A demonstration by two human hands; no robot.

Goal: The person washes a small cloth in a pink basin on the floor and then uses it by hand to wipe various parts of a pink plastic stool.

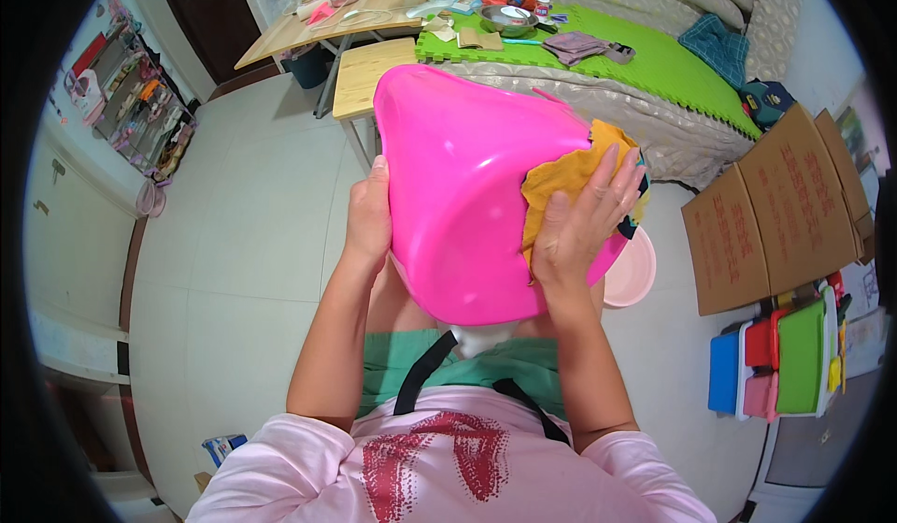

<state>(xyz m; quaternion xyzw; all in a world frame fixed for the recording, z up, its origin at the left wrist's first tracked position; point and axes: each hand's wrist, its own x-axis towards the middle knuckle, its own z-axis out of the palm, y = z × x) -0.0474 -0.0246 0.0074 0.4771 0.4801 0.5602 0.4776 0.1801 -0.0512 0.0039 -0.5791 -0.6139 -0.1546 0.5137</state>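
In front of me I hold up a glossy bright pink moulded plastic piece (458,186), curved like a child's seat; its exact kind is not clear. My left hand (371,210) grips its left edge, thumb on the near face and the other fingers hidden behind. A mustard-yellow cloth (561,182) with dark and patterned parts at its right edge lies against the right side of the pink piece. On that cloth my right hand (584,219) rests flat, its fingers stretched out. Behind the pink piece, at its lower right, a pale pink basin (631,271) stands partly hidden on the floor.
Ahead are a wooden table (280,37), a small wooden stool (360,79) and a bed with a green foam mat (668,74), a metal pan (509,20) and clothes. Cardboard boxes (771,210) and coloured bins (771,359) stand at right. A shoe rack (140,93) is at far left.
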